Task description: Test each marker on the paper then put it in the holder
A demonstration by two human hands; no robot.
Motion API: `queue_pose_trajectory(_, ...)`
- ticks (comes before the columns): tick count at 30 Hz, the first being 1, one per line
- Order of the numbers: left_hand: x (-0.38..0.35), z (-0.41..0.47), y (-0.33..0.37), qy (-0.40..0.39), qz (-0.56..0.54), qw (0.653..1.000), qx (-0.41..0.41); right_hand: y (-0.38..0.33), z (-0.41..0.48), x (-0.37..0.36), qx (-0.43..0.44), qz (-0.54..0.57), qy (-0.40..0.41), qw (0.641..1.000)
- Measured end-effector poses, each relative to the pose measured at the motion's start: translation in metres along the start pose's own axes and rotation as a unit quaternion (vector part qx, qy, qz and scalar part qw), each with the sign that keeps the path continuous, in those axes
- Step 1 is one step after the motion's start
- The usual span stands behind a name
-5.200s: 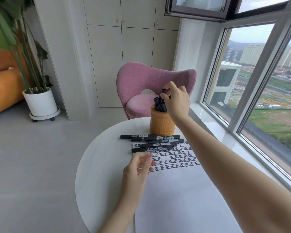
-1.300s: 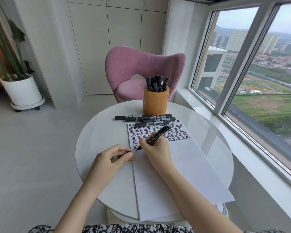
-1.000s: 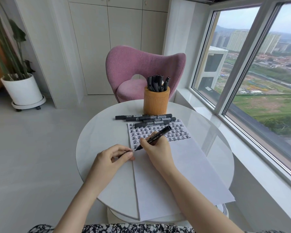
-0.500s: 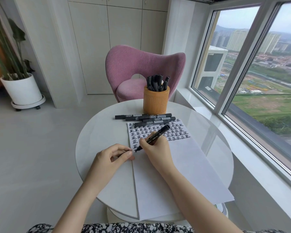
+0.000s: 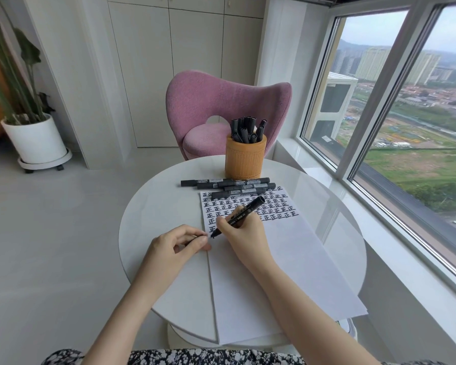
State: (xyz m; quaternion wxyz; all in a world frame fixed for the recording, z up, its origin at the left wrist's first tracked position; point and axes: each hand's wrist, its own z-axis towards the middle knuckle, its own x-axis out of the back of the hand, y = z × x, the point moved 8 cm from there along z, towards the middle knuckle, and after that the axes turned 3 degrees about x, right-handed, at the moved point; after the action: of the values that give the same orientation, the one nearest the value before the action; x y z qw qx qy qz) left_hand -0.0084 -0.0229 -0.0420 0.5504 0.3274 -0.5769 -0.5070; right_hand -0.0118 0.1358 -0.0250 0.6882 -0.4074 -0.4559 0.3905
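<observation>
Tabletop (image 5: 156, 214), marker (image 5: 241, 214) in right hand (image 5: 244, 235) at paper (image 5: 287, 259) edge, left hand (image 5: 174, 248) pinching cap (image 5: 193, 237)

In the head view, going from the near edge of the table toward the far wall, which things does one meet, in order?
Blank end of the paper → right hand holding a marker → row of loose markers → holder → pink chair → cupboard doors.

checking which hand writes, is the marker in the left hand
No, the right hand grips the marker with its tip on the paper, while the left hand pinches something small and dark, likely the cap, beside it.
</observation>
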Motion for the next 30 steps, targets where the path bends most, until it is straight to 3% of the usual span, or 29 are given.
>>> queue_pose_trajectory(19, 0.0009, -0.0011, 0.0071, 0.005, 0.014, 1.000, -0.015, -0.0008, -0.0019, -0.0022, -0.004, -0.015, -0.013, 1.000)
queue_pose_trajectory(30, -0.0001, -0.0005, 0.0028, 0.005, 0.001, 1.000, -0.009, -0.0041, -0.0023, 0.0065, 0.013, 0.000, 0.026, 1.000)
